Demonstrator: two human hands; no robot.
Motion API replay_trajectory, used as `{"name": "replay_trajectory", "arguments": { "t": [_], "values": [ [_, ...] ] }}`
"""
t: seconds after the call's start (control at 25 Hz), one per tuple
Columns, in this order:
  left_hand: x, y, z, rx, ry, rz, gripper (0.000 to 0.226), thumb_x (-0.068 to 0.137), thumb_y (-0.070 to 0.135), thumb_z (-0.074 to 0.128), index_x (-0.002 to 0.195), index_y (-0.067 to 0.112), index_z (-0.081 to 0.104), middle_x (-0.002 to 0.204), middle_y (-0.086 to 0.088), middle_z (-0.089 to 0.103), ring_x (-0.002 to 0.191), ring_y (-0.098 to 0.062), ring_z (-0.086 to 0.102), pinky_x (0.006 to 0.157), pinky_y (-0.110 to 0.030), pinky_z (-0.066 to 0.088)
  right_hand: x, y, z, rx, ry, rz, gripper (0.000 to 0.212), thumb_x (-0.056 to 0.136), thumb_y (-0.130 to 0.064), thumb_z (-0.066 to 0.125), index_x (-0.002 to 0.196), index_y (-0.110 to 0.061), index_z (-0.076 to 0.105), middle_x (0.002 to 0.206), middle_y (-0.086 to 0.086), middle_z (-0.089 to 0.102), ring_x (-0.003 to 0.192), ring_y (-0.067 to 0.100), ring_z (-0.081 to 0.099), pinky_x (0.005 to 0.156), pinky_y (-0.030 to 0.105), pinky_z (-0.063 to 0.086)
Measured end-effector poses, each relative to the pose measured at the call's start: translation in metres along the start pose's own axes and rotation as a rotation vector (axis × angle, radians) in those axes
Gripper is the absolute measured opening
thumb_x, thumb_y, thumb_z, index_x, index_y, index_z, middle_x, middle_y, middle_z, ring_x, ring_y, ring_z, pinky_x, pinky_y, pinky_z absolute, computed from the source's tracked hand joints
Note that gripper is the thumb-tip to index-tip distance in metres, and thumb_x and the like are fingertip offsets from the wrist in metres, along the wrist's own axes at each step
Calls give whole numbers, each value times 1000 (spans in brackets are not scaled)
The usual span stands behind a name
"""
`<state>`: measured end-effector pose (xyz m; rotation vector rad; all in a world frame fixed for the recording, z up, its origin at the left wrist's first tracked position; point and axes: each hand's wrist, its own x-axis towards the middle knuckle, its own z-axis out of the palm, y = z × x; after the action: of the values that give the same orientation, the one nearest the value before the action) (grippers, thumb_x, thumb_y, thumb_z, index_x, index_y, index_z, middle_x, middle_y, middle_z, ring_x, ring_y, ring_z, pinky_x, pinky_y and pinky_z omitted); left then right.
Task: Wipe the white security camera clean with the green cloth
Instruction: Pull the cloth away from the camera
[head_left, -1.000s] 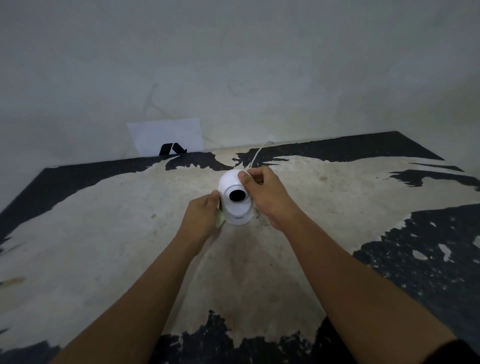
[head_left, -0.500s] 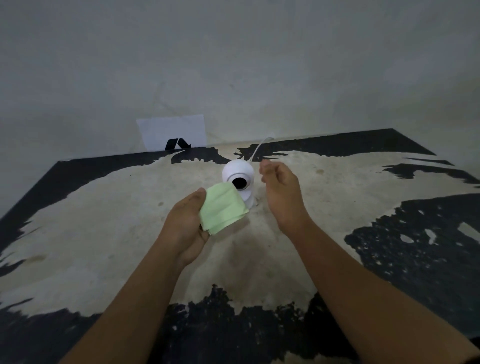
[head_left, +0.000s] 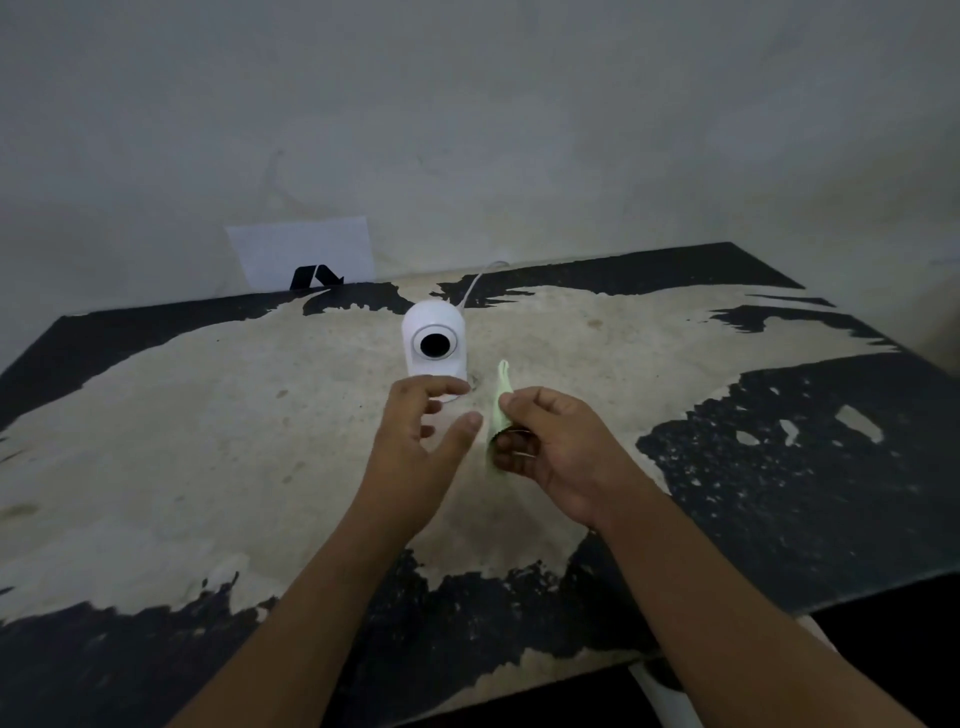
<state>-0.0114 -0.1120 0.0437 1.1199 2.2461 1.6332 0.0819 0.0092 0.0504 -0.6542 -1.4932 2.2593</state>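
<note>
The white security camera (head_left: 435, 343) stands upright on the worn table (head_left: 208, 441), its round dark lens facing me and a white cable (head_left: 474, 285) running off behind it. My left hand (head_left: 422, 436) hovers just in front of the camera's base, fingers spread, holding nothing. My right hand (head_left: 550, 441) is to the right of it, closed on the pale green cloth (head_left: 502, 395), which sticks up from the fingers as a narrow crumpled strip. Neither hand touches the camera.
The table top is black with a large patch worn to beige. A white card with a black logo (head_left: 304, 257) leans on the grey wall at the back. The table's front edge and a white leg (head_left: 670, 696) show at lower right.
The green cloth has passed from my left hand to my right hand. Both hands have drawn back from the camera, which now stands free on the table.
</note>
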Motion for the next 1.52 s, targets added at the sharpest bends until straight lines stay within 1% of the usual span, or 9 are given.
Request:
{"name": "replay_trajectory", "arguments": {
  "t": [0.12,0.44,0.64,0.76,0.96,1.12,1.32,1.4,1.52],
  "values": [
    [-7,8,14,-58,-134,34,22,83,23,66,91,41,56,98,17,62,95,1,60,84,-28,52,-11,-1,-1,47,4,-43,24,96,-21,51,83,-10,68,73,7,69,66,18,66,68,37,56],
    [-3,12,26,-85,-13,-29,5,87,19,61,82,21,61,76,5,66,70,-2,62,64,-17,50,-26,4,-3,-71,32,-109,29,98,-22,45,93,-9,70,83,5,73,80,21,69,76,38,57],
    [0,13,26,-252,-93,-130,15,90,19,56,82,15,68,81,-8,70,84,-30,67,83,-46,56,-23,3,-10,-43,42,-97,18,94,-19,54,87,-12,69,71,-2,69,71,12,65,74,35,57],
    [2,16,28,-395,-137,-258,18,91,18,55,80,11,68,86,-14,71,86,-31,67,87,-48,55,-21,6,-14,-59,27,-93,8,89,-14,61,89,-11,68,71,-1,67,69,11,62,69,31,55],
    [7,16,32,-455,-82,-294,20,92,16,54,74,11,63,65,6,66,70,-9,63,80,-33,56,-9,-3,-41,-347,295,-177,10,89,-13,58,83,-15,66,78,6,63,68,16,54,64,31,48],
    [-10,17,49,-348,-231,-324,19,91,11,54,74,9,62,72,-7,68,76,-23,67,77,-32,58,0,-29,-66,-501,432,-263,13,92,-16,52,87,-19,64,77,-3,59,67,10,51,52,16,42],
    [-14,20,46,-471,-772,-412,9,90,9,56,87,6,64,97,-19,71,94,-25,70,82,-30,56,12,-59,-80,-1008,201,-354,17,93,-22,51,94,-26,67,85,-12,60,72,5,53,63,23,40],
    [-7,15,34,-268,-737,-324,11,90,14,57,90,9,66,97,-15,72,86,-19,68,75,-26,54,28,-61,-77,-1262,32,-279,16,93,-23,52,95,-27,68,95,-9,62,84,10,56,70,27,42],
    [8,-2,13,159,-365,-209,15,90,26,55,87,18,66,86,2,67,77,-11,60,66,-24,46,61,-41,-68,-1514,-112,-186,19,94,-21,49,98,-23,68,102,-3,61,91,17,55,75,30,41]
  ]
}}
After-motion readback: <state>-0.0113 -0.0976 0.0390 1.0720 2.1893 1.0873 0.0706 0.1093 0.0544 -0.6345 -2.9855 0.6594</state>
